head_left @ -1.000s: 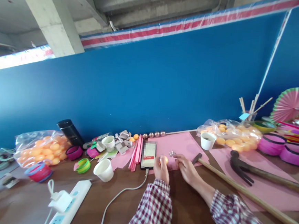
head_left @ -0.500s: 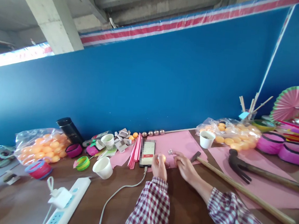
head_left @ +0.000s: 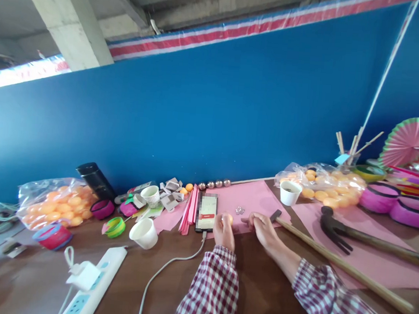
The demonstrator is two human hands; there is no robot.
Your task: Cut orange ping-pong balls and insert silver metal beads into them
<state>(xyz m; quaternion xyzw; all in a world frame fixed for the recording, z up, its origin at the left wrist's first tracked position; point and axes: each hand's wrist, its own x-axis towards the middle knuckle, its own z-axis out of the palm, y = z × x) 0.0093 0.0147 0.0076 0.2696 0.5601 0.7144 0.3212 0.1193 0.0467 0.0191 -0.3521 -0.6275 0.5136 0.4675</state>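
My left hand is closed around an orange ping-pong ball, which shows between thumb and fingers just right of the phone. Across a small gap, my right hand is curled with its fingertips pressed together over the near edge of the pink paper. Whatever is in those fingertips, if anything, is too small to make out. A small cluster of shiny clear pieces lies on that paper, just beyond and between both hands.
A small hammer and a claw hammer lie at right. White cups, a power strip and a charging cable are left. Bags of orange balls flank the table. Steel balls line up by the blue partition.
My right hand has drawn back from the shiny pieces, and its outstretched finger has curled in. The pieces now lie a little more spread out. My left hand stays beside the phone with the ball.
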